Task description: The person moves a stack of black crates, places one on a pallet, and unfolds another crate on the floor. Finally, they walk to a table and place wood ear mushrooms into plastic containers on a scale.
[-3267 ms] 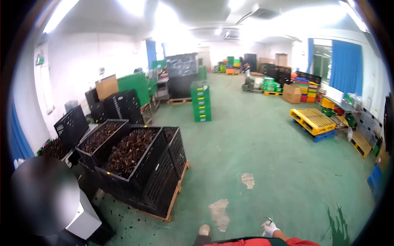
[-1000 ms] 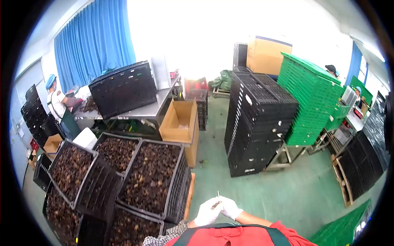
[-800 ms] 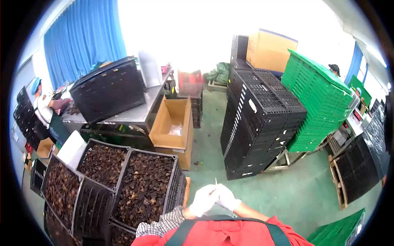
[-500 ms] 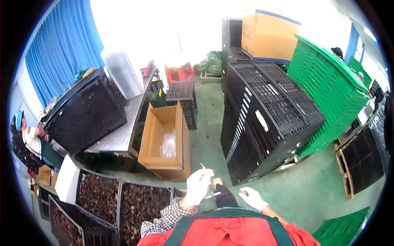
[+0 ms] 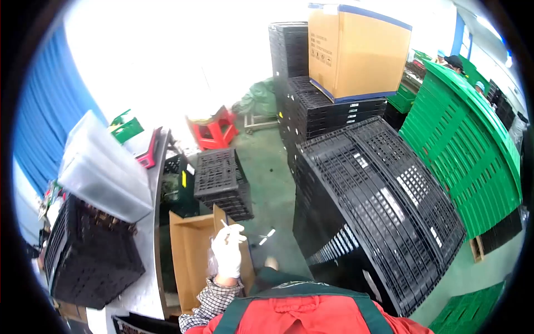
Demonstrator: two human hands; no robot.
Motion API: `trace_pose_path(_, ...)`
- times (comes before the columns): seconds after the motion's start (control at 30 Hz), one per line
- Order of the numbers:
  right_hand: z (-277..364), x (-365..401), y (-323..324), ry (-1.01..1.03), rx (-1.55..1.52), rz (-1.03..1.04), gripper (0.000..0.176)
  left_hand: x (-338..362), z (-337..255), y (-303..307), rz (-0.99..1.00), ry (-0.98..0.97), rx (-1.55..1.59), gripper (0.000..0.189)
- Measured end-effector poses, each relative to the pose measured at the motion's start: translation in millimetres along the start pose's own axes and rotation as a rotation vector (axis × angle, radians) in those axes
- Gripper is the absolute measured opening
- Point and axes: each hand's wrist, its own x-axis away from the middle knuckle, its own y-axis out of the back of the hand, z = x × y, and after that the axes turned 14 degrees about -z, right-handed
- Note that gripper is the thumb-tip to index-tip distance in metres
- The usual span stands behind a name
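My left hand (image 5: 228, 253), in a white glove, is raised in front of me with its fingers closed on a thin pale stick (image 5: 224, 223). Below it and overlapped by it in this view is an open cardboard box (image 5: 183, 245), with a bit of clear plastic showing inside. Just right of the hand appears a narrow white piece (image 5: 267, 236) against the green floor. My right hand is out of view.
Stacked black crates (image 5: 384, 206) stand close on my right, beside tall green crates (image 5: 461, 145). A large carton (image 5: 356, 53) tops the rear stack. Left is a metal table (image 5: 147, 245) with a translucent bin (image 5: 105, 167) and black crate (image 5: 94, 261). A red stool (image 5: 214, 131) stands ahead.
My view has moved forward, bringing the cardboard box and black stacks closer. My left hand now overlaps the box, still gripping the stick. My right hand has left the view.
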Motion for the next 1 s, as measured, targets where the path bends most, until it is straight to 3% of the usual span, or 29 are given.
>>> trace_pose_path(0.17,52,-128,-11,-0.008,-0.079,0.016,0.045,-173,53,-66,0.015,-0.032,0.021,0.015)
trace_pose_path(0.27,66,-170,-17,-0.169,-0.113,0.061,0.047,-285,75,-105,0.106,-0.071,0.096,0.013)
trace_pose_path(0.37,117,-201,-1,-0.342,-0.277,0.094,0.049,-384,87,-131,0.138,0.017,0.1,0.013)
trace_pose_path(0.4,145,-215,10,-0.386,-0.379,0.08,0.05,-414,79,-143,0.143,-0.045,0.055,0.013)
trace_pose_path(0.5,244,-270,51,-0.43,-0.958,-0.12,0.052,-483,92,-164,0.149,0.078,0.118,0.015)
trace_pose_path(0.53,283,-296,57,-0.412,-1.336,-0.283,0.05,-501,92,-178,0.119,0.053,0.157,0.014)
trace_pose_path(0.6,333,-364,70,-0.223,-1.326,-0.357,0.038,-537,115,-188,0.126,0.144,0.188,0.014)
trace_pose_path(0.7,335,-486,49,-0.25,-1.274,-0.423,0.042,-584,134,-195,0.039,0.17,0.232,0.014)
trace_pose_path(0.77,350,-565,33,-0.213,-1.179,-0.285,0.039,-615,139,-193,-0.018,0.242,0.24,0.013)
trace_pose_path(0.8,356,-598,26,-0.17,-1.119,-0.188,0.039,-627,143,-197,-0.035,0.02,0.118,0.013)
trace_pose_path(0.87,376,-665,14,-0.135,-0.81,-0.053,0.03,-655,141,-213,-0.077,0.094,0.158,0.012)
trace_pose_path(0.97,372,-772,-19,0.205,-0.562,0.133,0.041,-703,170,-248,-0.176,0.313,0.177,0.013)
trace_pose_path(1.0,367,-807,-32,0.282,-0.496,0.173,0.044,-722,181,-256,-0.232,0.288,0.164,0.014)
